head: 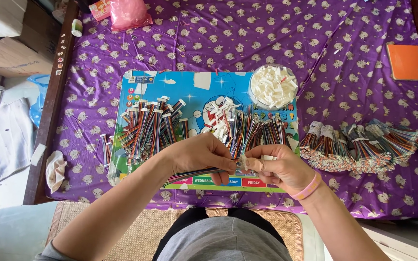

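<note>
Low in the frame's middle, both hands pinch one ribbon cable (194,172): left hand (204,157) on its wires, right hand (279,168) at its white connector (242,162).

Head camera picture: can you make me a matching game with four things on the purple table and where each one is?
Things:
1. round bowl of white plastic pieces
2. orange notebook
3. pink bag
4. tied wire bundles

Places:
A. far right edge of the table
B. top left, beyond the blue mat
C. on the blue mat's top right corner
D. on the purple cloth, right of the mat

Pairs: 1-C, 2-A, 3-B, 4-D
</note>
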